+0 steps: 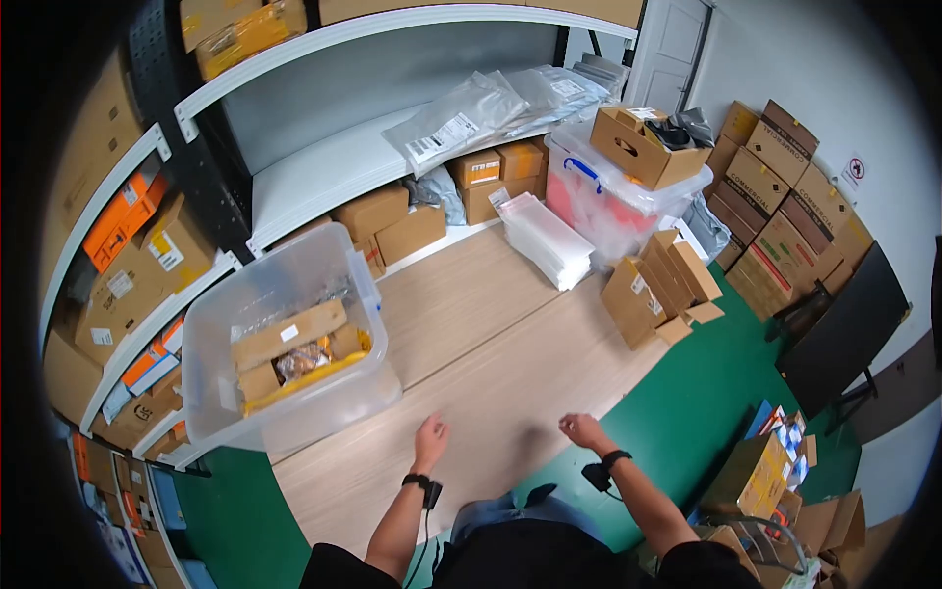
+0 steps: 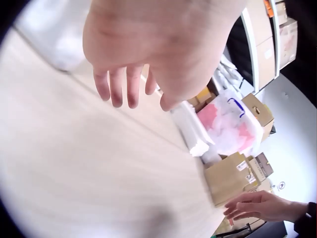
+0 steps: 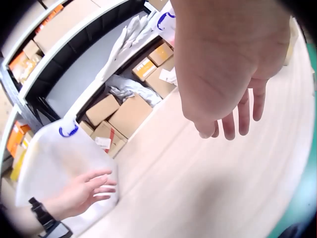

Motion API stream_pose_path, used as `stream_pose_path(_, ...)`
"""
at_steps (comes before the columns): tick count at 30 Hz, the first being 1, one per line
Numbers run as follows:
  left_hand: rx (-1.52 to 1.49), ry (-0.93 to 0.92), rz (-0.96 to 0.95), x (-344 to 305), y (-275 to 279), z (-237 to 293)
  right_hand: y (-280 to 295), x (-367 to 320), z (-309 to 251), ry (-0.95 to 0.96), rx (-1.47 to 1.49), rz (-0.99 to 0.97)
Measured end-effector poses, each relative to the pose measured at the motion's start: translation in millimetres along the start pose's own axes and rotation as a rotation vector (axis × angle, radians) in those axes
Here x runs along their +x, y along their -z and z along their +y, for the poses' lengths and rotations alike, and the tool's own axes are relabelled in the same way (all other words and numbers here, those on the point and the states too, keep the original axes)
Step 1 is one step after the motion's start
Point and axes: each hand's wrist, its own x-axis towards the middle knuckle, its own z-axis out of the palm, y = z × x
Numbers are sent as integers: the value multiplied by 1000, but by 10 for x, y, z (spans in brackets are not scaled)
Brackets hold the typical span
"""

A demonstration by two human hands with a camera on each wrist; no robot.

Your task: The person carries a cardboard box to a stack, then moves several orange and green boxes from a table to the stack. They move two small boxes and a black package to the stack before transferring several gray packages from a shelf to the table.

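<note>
Both hands hover over the front part of the wooden table [image 1: 491,368], apart from each other and holding nothing. The left hand [image 1: 430,442] is nearest to the clear plastic bin [image 1: 363,393], which holds cardboard and yellow-edged packages; in the left wrist view the fingers of the left hand [image 2: 143,54] hang loosely apart. Over the table's right side is the right hand [image 1: 586,432], with its fingers relaxed and slightly bent in the right wrist view, where the right hand [image 3: 230,69] fills the upper right.
An open cardboard box [image 1: 633,299] stands at the table's right edge. Behind it are a stack of clear plastic sleeves [image 1: 545,240] and a lidded tub [image 1: 599,196] with a carton on top. Shelving [image 1: 324,147] with parcels lines the back and left.
</note>
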Motion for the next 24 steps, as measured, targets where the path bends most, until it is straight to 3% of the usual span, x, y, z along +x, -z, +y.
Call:
stream_pose_path(9, 135, -401, 438, 3241, -346, 2740, 1857, 2536, -238, 381, -15, 52)
stream_pose_path(13, 324, -513, 486, 4465, -475, 3755, 2599, 3728, -110, 400, 60, 114)
stream_pose_path(15, 562, -536, 539, 5090, -563, 4230, 3002, 4231, -152, 426, 97, 192)
stream_pose_path(17, 676, -487, 523, 5601, -566, 4634, 3402, 4652, -335, 486, 153, 274)
stream_pose_path(19, 778, -426, 504, 5962, -586, 4808, 3918, 5034, -694, 586, 110, 338)
stream_pose_path(21, 815, -196, 414, 6230, -537, 4830, 4423, 5256, -1177, 521, 157, 295)
stream_pose_path(24, 788, -235, 377, 6508, -368, 4347, 4842, 5789, -1651, 616, 246, 513)
